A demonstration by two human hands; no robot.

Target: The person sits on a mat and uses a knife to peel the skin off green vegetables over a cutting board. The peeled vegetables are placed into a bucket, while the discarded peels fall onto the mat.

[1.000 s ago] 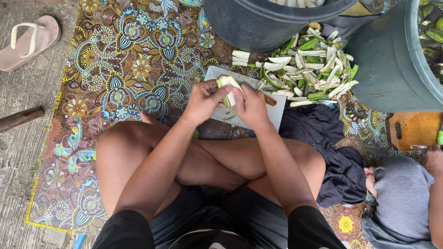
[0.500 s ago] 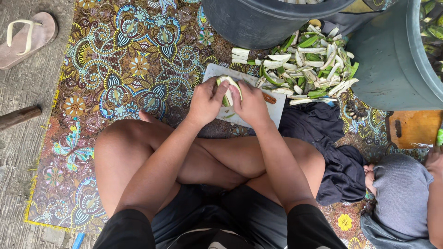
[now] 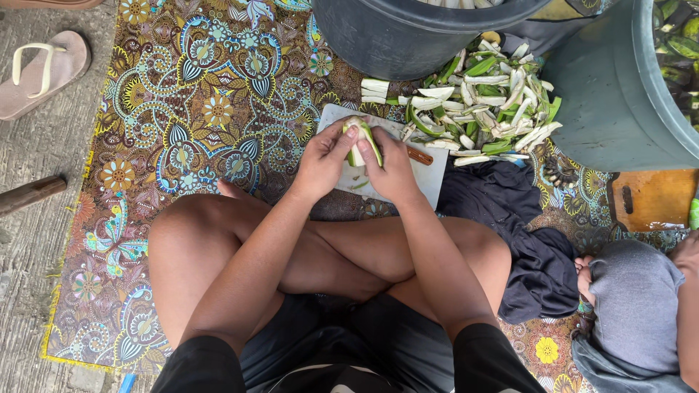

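Both hands met over a white cutting board (image 3: 429, 178). The left hand (image 3: 324, 161) and right hand (image 3: 391, 166) were closed around a green banana (image 3: 358, 138), half peeled. It looked light, firm, probably slippery; best gripped on the remaining skin.

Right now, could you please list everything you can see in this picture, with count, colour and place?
green banana: one, half peeled, in both hands
cutting board: one, white, under the hands
peel pile: many strips, green and white, behind the board
tubs: two, dark grey, top
patterned mat: one, brown, under everything
sandal: one, pink, top left
dark cloth: one, right of the knees
left hand: on the banana
right hand: on the banana
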